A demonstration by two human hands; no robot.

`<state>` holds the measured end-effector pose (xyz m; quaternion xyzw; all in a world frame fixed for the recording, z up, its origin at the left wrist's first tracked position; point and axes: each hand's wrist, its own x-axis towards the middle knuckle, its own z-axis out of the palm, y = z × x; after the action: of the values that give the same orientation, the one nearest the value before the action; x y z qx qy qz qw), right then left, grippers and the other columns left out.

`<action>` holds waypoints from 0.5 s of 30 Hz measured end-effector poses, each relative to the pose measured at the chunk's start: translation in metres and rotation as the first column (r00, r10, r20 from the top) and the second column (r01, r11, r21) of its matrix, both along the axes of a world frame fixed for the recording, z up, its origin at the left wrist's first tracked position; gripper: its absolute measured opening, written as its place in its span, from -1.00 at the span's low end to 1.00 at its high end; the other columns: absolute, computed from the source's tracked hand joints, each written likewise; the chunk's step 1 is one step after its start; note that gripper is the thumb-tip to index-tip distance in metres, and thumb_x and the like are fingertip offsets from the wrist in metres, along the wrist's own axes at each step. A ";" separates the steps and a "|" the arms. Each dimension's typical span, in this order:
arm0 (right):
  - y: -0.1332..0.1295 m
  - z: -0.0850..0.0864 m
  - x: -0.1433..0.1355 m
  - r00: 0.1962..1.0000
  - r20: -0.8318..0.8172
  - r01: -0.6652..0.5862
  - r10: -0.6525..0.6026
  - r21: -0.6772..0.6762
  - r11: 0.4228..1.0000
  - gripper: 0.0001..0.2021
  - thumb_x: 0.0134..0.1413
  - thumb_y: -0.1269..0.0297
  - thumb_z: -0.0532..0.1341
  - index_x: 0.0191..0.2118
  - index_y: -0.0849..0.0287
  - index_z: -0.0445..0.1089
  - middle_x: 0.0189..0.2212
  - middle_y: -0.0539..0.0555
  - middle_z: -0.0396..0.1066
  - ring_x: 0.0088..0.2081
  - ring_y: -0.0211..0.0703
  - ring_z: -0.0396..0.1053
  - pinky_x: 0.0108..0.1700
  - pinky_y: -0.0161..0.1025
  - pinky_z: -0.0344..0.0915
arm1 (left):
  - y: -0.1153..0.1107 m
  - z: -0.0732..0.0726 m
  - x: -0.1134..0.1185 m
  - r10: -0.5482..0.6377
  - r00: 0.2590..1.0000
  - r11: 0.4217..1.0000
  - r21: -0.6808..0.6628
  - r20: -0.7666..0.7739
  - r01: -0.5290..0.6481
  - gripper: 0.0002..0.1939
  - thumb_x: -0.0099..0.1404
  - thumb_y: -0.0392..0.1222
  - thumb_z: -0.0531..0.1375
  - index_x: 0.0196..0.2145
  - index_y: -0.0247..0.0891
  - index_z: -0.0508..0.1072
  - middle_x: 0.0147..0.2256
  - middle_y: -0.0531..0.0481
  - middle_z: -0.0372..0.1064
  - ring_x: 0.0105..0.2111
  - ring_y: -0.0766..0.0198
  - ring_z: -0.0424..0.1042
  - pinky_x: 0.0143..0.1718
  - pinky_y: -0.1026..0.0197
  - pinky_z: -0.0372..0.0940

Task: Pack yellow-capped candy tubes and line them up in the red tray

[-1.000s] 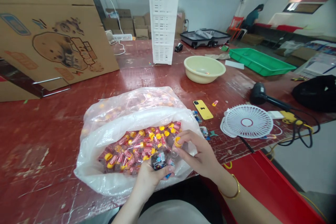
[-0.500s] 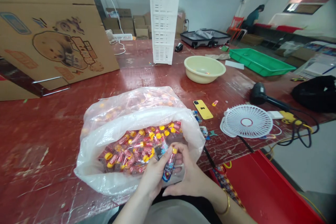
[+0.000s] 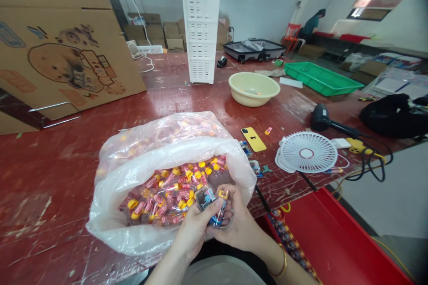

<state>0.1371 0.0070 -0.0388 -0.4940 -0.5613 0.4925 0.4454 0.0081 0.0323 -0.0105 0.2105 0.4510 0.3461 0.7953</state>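
Left hand (image 3: 194, 228) closed on dark printed packets (image 3: 204, 197), its thumb against the yellow-capped tube (image 3: 219, 216); right hand (image 3: 243, 228) curled round that tube, so it appears steadied between both, over the bag's (image 3: 133, 241) near-right rim, at the surface's (image 3: 30, 213) near edge.

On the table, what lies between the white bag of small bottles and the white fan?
A yellow phone, small packets and a little teal piece, plus one small bottle beside the phone; the head view shows them.
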 end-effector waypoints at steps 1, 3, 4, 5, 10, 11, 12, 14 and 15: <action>0.000 0.000 0.000 1.000 0.016 0.010 -0.011 0.036 0.999 -0.29 -0.36 0.49 0.36 -0.04 0.04 0.01 -0.10 0.08 0.16 -0.17 -0.15 0.30 -0.25 -0.27 0.36 | 0.000 0.000 0.000 -0.006 1.000 1.000 0.006 0.002 0.006 -0.61 -0.04 -0.08 0.41 -0.31 -0.42 0.57 -0.51 -0.12 0.54 -0.53 0.19 0.49 -0.41 0.19 0.39; 0.002 0.001 -0.001 1.000 0.019 0.019 -0.021 0.074 0.997 -0.34 -0.33 0.52 0.32 -0.06 0.04 0.01 -0.12 0.06 0.15 -0.19 -0.17 0.31 -0.28 -0.29 0.36 | 0.001 0.001 0.000 -0.023 1.000 0.999 0.032 0.000 0.023 -0.61 -0.04 -0.08 0.41 -0.31 -0.43 0.57 -0.49 -0.14 0.55 -0.52 0.18 0.50 -0.38 0.16 0.40; 0.003 0.003 0.000 1.000 0.010 0.016 -0.016 0.066 0.998 -0.35 -0.31 0.53 0.30 -0.07 0.03 0.00 -0.14 0.05 0.15 -0.22 -0.19 0.31 -0.32 -0.31 0.35 | 0.000 0.002 -0.001 -0.029 1.000 0.998 0.048 -0.006 0.029 -0.61 -0.04 -0.09 0.41 -0.30 -0.42 0.57 -0.48 -0.14 0.56 -0.51 0.17 0.50 -0.36 0.16 0.40; 0.004 0.005 0.000 1.000 0.002 0.009 -0.009 0.047 0.999 -0.37 -0.29 0.53 0.29 -0.08 0.03 0.00 -0.16 0.04 0.15 -0.26 -0.21 0.32 -0.36 -0.33 0.34 | 0.000 0.004 -0.001 -0.032 0.999 0.997 0.064 -0.012 0.033 -0.61 -0.05 -0.10 0.41 -0.30 -0.42 0.57 -0.46 -0.15 0.56 -0.49 0.16 0.51 -0.34 0.16 0.39; 0.003 0.008 0.000 1.000 -0.009 0.003 -0.003 0.018 1.000 -0.37 -0.27 0.56 0.26 -0.06 0.03 -0.02 -0.20 0.02 0.17 -0.36 -0.27 0.31 -0.44 -0.35 0.28 | -0.002 0.007 -0.002 -0.015 1.000 0.994 0.105 0.000 0.015 -0.61 -0.07 -0.15 0.43 -0.26 -0.39 0.56 -0.41 -0.12 0.57 -0.43 0.15 0.51 -0.32 0.20 0.36; 0.002 0.008 0.000 1.000 -0.010 0.003 -0.003 0.022 1.000 -0.37 -0.27 0.55 0.26 -0.05 0.03 -0.02 -0.20 0.02 0.17 -0.36 -0.27 0.31 -0.43 -0.34 0.28 | -0.002 0.007 -0.002 -0.013 1.000 0.994 0.107 0.005 0.012 -0.60 -0.07 -0.15 0.43 -0.26 -0.39 0.55 -0.42 -0.11 0.57 -0.43 0.16 0.51 -0.32 0.20 0.36; 0.001 0.007 0.001 1.000 -0.008 0.005 -0.005 0.029 1.000 -0.37 -0.26 0.54 0.27 -0.05 0.03 -0.02 -0.20 0.02 0.18 -0.34 -0.26 0.31 -0.41 -0.34 0.29 | -0.003 0.007 -0.002 -0.010 1.000 0.994 0.109 0.006 0.010 -0.61 -0.08 -0.15 0.43 -0.27 -0.39 0.55 -0.43 -0.11 0.56 -0.43 0.16 0.50 -0.32 0.21 0.35; 0.000 0.006 0.003 1.000 0.003 0.017 -0.018 0.051 0.999 -0.36 -0.26 0.50 0.31 -0.05 0.03 0.00 -0.19 0.03 0.19 -0.29 -0.22 0.32 -0.37 -0.32 0.31 | -0.003 0.007 -0.002 -0.008 1.000 0.993 0.115 -0.009 0.009 -0.62 -0.08 -0.14 0.43 -0.29 -0.38 0.56 -0.45 -0.10 0.56 -0.44 0.17 0.50 -0.33 0.22 0.35; 0.001 0.007 0.005 1.000 0.002 0.015 -0.016 0.055 0.998 -0.35 -0.27 0.47 0.34 -0.05 0.03 0.01 -0.19 0.03 0.19 -0.26 -0.20 0.32 -0.33 -0.31 0.32 | -0.003 0.007 -0.002 -0.010 1.000 0.993 0.115 -0.023 0.013 -0.63 -0.08 -0.13 0.43 -0.31 -0.38 0.56 -0.46 -0.10 0.56 -0.45 0.17 0.50 -0.34 0.23 0.35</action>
<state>0.1422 0.0076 -0.0315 -0.4865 -0.5715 0.4726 0.4618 0.0061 0.0294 -0.0034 0.2624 0.4377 0.3645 0.7789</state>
